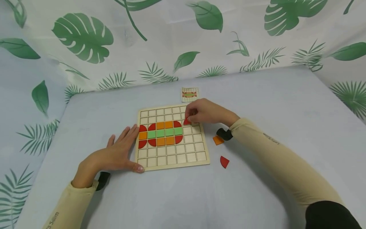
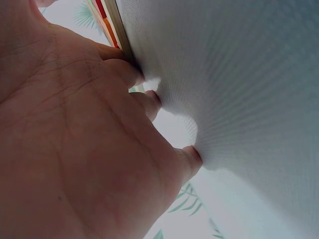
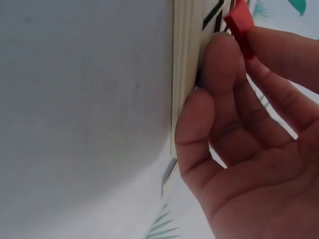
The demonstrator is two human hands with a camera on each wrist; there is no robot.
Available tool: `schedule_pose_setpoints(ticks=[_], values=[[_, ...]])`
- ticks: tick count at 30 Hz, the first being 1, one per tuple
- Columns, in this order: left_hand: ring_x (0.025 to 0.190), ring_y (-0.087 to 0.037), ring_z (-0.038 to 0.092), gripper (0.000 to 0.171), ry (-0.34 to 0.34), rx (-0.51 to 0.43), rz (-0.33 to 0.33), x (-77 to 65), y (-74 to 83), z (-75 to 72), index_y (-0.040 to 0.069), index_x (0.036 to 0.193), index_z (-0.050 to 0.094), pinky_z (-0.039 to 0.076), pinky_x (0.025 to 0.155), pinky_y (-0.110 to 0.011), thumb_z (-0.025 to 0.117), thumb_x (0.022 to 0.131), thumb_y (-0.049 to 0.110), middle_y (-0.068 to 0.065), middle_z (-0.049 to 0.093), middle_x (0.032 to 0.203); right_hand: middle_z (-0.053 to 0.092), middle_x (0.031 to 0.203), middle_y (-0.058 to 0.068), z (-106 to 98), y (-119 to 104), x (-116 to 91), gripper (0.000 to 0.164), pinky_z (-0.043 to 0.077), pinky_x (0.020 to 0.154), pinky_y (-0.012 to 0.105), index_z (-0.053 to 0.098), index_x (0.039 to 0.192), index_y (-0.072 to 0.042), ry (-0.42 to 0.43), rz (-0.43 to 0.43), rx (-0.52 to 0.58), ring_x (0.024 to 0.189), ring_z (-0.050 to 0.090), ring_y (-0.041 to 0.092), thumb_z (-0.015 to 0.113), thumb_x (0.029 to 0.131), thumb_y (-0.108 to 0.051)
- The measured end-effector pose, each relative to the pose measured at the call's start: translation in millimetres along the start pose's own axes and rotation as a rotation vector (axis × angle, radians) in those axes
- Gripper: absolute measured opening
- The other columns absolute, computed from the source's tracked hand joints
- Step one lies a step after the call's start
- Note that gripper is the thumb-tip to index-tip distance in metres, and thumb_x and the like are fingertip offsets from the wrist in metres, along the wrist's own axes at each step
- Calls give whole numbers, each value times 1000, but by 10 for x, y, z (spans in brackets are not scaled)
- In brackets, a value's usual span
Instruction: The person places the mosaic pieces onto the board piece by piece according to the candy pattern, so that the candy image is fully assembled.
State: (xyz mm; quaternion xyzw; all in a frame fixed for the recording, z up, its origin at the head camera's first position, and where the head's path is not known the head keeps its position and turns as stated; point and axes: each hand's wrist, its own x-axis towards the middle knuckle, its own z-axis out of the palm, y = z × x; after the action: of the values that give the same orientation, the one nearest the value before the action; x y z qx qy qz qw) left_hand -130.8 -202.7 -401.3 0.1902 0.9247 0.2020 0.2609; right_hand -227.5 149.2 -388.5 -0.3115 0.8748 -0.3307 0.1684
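Observation:
A wooden grid board [image 1: 171, 159] lies on the table with red, orange and green pieces set in its cells. My right hand [image 1: 204, 111] is over the board's upper right part and pinches a red quarter-circle piece [image 3: 240, 25] between thumb and finger. In the head view that red piece [image 1: 186, 121] is partly covered by the fingers. My left hand [image 1: 117, 156] rests at the board's left edge, fingers extended, thumb by the lower left corner. In the left wrist view the fingertips [image 2: 192, 157] touch the cloth beside the board's edge.
Behind the board lies a small pattern card [image 1: 190, 94] with a similar coloured design. Right of the board are an orange square piece [image 1: 218, 140], partly hidden by a black wrist device [image 1: 224, 134], and a red quarter-circle piece [image 1: 224, 162]. A leaf-print curtain [image 1: 160, 41] hangs behind the table.

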Motion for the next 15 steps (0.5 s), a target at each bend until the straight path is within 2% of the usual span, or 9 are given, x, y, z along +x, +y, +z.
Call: schedule_pose_setpoints(ticks=[6, 15], values=[[162, -44, -8, 143, 2, 0, 3, 6, 8, 1, 5, 172, -1, -8, 120, -76, 90, 77, 62, -16, -3, 179, 72, 88, 0, 34, -41, 8, 9, 51, 77, 36, 77, 96, -8, -8, 38, -18, 83, 61, 21, 71, 99, -2], [162, -44, -8, 145, -3, -1, -5, 18, 7, 7, 6, 172, -2, -7, 119, -76, 91, 76, 62, -16, -4, 179, 68, 86, 2, 79, -23, 13, 6, 49, 75, 35, 74, 96, -7, 9, 32, -5, 81, 58, 20, 70, 100, -3]])
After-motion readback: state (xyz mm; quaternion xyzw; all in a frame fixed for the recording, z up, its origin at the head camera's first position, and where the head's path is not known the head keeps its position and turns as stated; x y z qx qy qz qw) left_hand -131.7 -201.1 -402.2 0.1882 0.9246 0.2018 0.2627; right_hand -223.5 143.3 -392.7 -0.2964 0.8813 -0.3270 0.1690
